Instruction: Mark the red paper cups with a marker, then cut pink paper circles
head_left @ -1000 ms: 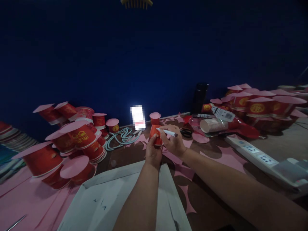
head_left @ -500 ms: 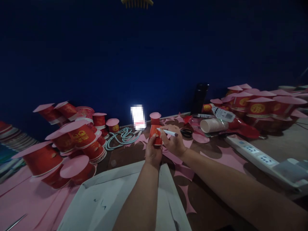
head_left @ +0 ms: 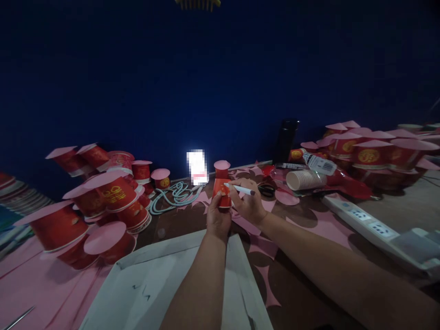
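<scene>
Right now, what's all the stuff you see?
Held paper cup: one, red, centre
Marker: one, white, centre
Pink-topped cups: many, red, left, right, centre
Nested cups: many, pale, right
Stacked cups: many, red, white, left
Blurred rectangle: one, white, back
Cable: one, pale blue, left
Bottle: one, black, back right
Scissors: one, black, right
Power strip: one, white, right
Wrapper: one, clear, right
Paper pieces: many, pink, both sides
Panel: one, white, front
Table: one, brown, underneath
Comb-like thing: one, yellow, top
Left hand: one, holding cup
Right hand: one, holding marker

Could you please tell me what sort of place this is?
Probably a craft workspace: red paper cups with pink paper tops, curved-edged pink paper scraps, and a white marker in the right hand.
</scene>
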Demonstrator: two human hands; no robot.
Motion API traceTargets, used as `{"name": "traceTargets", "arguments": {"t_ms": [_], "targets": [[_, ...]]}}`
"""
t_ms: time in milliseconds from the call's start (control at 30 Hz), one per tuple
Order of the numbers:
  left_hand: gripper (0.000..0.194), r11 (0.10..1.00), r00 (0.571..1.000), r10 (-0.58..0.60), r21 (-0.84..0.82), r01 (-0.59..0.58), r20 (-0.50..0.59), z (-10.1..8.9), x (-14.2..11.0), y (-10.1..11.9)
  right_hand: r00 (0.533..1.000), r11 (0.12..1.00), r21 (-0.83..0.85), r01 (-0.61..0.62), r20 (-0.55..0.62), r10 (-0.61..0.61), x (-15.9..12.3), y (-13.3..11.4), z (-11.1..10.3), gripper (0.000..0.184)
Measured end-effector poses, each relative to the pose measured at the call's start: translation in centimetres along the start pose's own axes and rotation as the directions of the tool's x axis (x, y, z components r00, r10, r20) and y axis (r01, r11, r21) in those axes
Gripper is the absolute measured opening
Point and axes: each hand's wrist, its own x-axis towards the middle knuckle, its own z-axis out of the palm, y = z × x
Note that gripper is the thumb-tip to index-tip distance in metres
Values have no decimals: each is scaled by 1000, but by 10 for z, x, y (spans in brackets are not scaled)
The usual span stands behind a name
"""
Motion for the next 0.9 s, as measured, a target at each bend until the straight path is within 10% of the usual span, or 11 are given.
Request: {"name": "traceTargets", "arguments": {"t_ms": [900], "targets": [[14,1000,1000,4,-28,-4,5,-4,4,2,1000,1000,2,-4,-1,4,0,-1,-1,11]]}}
